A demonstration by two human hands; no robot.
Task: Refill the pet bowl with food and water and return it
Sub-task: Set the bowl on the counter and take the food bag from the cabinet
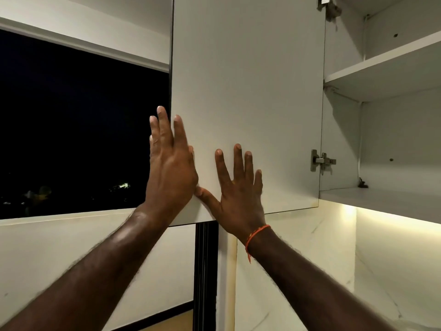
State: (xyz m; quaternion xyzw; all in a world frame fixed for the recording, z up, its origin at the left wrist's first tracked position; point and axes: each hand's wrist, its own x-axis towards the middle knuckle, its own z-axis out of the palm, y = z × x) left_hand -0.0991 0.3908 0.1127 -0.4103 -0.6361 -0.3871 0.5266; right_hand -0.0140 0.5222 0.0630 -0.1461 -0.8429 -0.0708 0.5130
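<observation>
A white upper cabinet door (pixel 248 80) stands swung open, its inner face toward me. My right hand (pixel 238 192) lies flat on that face with fingers spread; an orange thread circles its wrist. My left hand (pixel 170 163) is raised at the door's free left edge, fingers straight, palm toward the edge. Neither hand holds anything. No pet bowl, food or water is in view.
The open cabinet (pixel 381 75) at right shows two bare white shelves and metal hinges (pixel 321 161). A lit strip glows under the cabinet (pixel 386 215). A dark window (pixel 78 130) fills the left. White marbled wall lies below.
</observation>
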